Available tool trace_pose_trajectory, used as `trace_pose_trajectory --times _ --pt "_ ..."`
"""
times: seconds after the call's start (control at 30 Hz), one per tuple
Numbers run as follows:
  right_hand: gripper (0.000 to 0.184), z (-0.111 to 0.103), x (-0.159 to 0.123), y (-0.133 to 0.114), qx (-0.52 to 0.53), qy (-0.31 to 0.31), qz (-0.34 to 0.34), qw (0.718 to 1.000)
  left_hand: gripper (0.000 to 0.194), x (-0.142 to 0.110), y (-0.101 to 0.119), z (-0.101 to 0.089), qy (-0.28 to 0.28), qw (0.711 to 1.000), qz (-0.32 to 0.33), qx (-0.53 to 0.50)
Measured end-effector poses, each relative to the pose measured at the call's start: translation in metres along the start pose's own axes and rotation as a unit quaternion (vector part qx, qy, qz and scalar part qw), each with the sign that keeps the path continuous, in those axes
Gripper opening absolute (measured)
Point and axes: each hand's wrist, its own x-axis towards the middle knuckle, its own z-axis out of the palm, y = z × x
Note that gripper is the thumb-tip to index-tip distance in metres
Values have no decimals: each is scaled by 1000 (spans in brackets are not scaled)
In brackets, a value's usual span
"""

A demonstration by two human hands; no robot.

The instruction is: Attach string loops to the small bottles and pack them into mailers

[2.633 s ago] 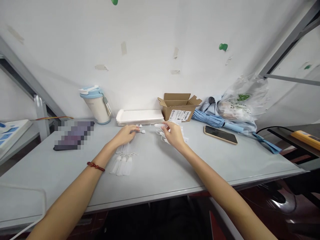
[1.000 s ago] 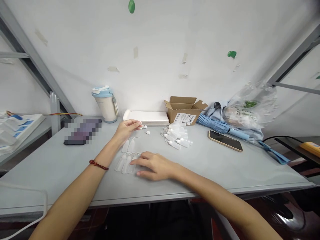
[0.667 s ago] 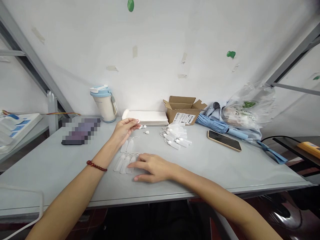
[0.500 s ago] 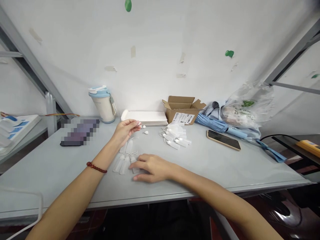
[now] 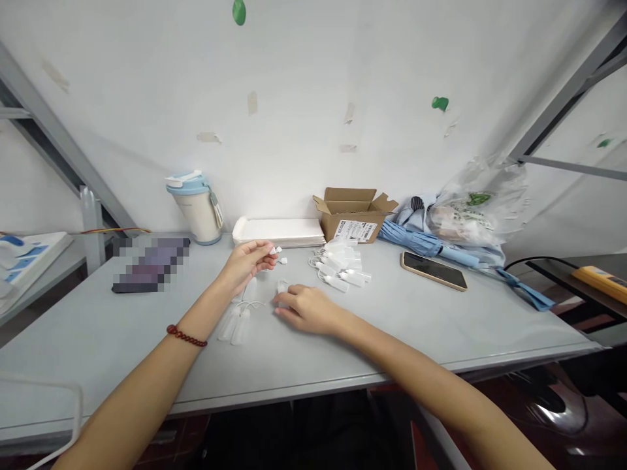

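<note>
My left hand point(image 5: 252, 262), thumb and fingertips together, pinches a small white cap point(image 5: 273, 250) above the table. Just right of its fingertips are more small white caps point(image 5: 283, 260). My right hand point(image 5: 308, 307) is closed on a small translucent plastic bottle point(image 5: 281, 288), upright and partly hidden by the fingers. Two similar bottles with thin white loops point(image 5: 240, 326) lie side by side below my left hand. Another translucent bottle point(image 5: 249, 288) lies partly behind that hand. Further right sits a pile of such bottles point(image 5: 337, 267) with white tops and loops.
At the wall stand a blue-lidded tumbler point(image 5: 196, 212), a flat white stack point(image 5: 279, 232) and an open cardboard box point(image 5: 350, 219). A phone point(image 5: 434, 270), a folded blue umbrella point(image 5: 416, 240) and a plastic bag point(image 5: 477, 209) lie right. A dark, pixelated object point(image 5: 151, 264) lies left.
My right hand has taken one bottle out of the front row of three and moved it up and right, towards my left hand. My left hand keeps its pinch in nearly the same place.
</note>
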Motion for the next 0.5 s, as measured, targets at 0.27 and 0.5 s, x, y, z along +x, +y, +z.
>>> trace_pose_trajectory --times 0.27,0.5 --pt "25 -6 2 20 8 106 63 992 31 -3 -3 4 -33 997 -12 74" --pt "21 -10 1 20 74 178 49 980 33 -5 -4 6 -89 989 -8 121"
